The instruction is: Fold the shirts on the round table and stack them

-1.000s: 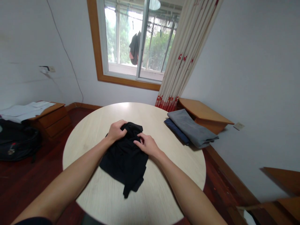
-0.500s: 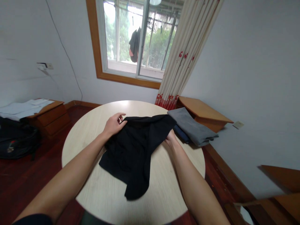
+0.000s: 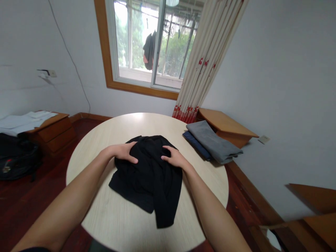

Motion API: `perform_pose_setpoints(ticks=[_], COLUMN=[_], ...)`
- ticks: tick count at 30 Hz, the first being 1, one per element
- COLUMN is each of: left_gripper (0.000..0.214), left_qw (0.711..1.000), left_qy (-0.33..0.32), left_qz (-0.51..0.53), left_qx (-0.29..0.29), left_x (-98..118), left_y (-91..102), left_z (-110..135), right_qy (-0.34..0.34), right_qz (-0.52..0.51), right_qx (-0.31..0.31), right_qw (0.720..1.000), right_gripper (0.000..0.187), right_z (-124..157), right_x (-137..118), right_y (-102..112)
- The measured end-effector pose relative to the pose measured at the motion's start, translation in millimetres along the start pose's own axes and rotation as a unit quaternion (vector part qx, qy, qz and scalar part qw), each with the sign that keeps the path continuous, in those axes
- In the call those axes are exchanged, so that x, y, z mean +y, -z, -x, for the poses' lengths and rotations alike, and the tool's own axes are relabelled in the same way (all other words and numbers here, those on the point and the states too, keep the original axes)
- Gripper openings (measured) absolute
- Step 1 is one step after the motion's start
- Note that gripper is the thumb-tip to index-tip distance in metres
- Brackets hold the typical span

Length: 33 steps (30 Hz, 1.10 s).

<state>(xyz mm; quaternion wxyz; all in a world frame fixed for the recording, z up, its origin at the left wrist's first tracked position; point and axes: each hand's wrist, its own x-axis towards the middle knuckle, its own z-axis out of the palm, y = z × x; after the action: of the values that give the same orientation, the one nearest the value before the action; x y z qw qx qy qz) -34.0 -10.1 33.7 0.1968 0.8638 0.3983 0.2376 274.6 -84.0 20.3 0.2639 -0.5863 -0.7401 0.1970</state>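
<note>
A crumpled black garment lies on the round pale wooden table, with one narrow part, perhaps a sleeve or leg, hanging toward the near edge. Its exact kind does not show. On its left side rests my left hand, thumb and fingers apart, touching the cloth. My right hand lies on the right side of the cloth, with its thumb and forefinger spread; its other fingers are partly hidden. Right of the garment is a folded grey cloth on top of a folded dark blue cloth.
A wooden cabinet stands behind the folded cloths, beside a floral curtain and a window. To the left are a small drawer unit with papers on it and a black backpack.
My right hand has come left from near the folded cloths, bringing the garment's raised right part down into a bunch. My left hand has moved slightly down onto the cloth.
</note>
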Motion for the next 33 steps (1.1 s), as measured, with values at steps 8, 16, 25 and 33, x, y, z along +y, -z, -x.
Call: perform_pose_setpoints(ticks=[8,16,25,33], left_gripper=[0.093,0.067,0.035,0.028], left_qw=[0.996,0.997,0.955,0.961], left_qy=[-0.045,-0.058,0.093,0.087], left_qz=[0.029,0.057,0.000,-0.040], left_qx=[-0.073,0.017,0.283,0.260], left_x=[31.0,36.0,-1.3,-0.4], left_y=[-18.4,-27.7,7.6,11.9], left_z=[-9.8,-13.3,-13.6,-11.4], right_qy=[0.015,0.030,-0.022,-0.119], right_qz=[0.029,0.037,0.026,0.069], right_qx=[-0.024,-0.015,0.132,0.319], right_qw=[0.999,0.999,0.991,0.938], right_gripper=[0.047,0.044,0.044,0.061], right_z=[-5.8,-9.3,-9.8,-10.8], right_x=[2.9,4.9,26.2,45.4], right_y=[0.7,-3.8,23.5,39.8])
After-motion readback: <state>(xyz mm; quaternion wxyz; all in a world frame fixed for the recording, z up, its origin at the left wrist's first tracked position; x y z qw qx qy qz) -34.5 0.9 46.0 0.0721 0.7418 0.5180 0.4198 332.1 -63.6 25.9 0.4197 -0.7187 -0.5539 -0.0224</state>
